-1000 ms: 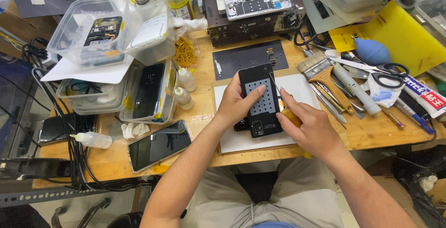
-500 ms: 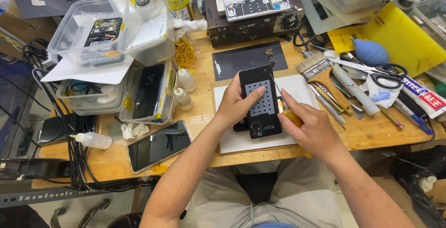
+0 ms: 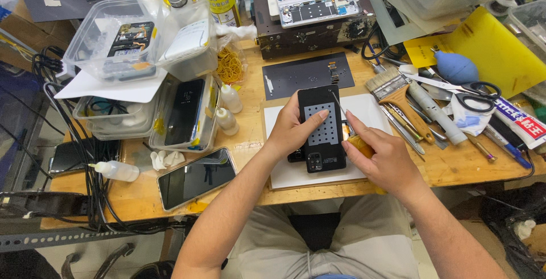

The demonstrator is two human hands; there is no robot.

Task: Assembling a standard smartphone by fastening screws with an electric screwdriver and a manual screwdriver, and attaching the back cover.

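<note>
A black phone (image 3: 323, 130) lies back-up on a white mat (image 3: 284, 174) at the bench's front, with a grey perforated pad stuck on its back and its camera cluster toward me. My left hand (image 3: 291, 131) grips the phone's left edge, the forefinger resting on the pad. My right hand (image 3: 387, 159) is closed around a thin metal tool with a yellow handle (image 3: 358, 142); its tip (image 3: 336, 104) points at the phone's upper right edge.
A flat phone screen (image 3: 196, 178) lies at the front left near a small dropper bottle (image 3: 116, 171). Clear plastic bins (image 3: 122, 46) stack at left. A brush (image 3: 398, 94), tweezers, scissors (image 3: 475, 94) and a blue blower (image 3: 455, 67) crowd the right. A dark metal plate (image 3: 307, 75) lies behind the mat.
Both hands stay on the phone with only slight shifts. The tool's tip has edged up along the phone's right side.
</note>
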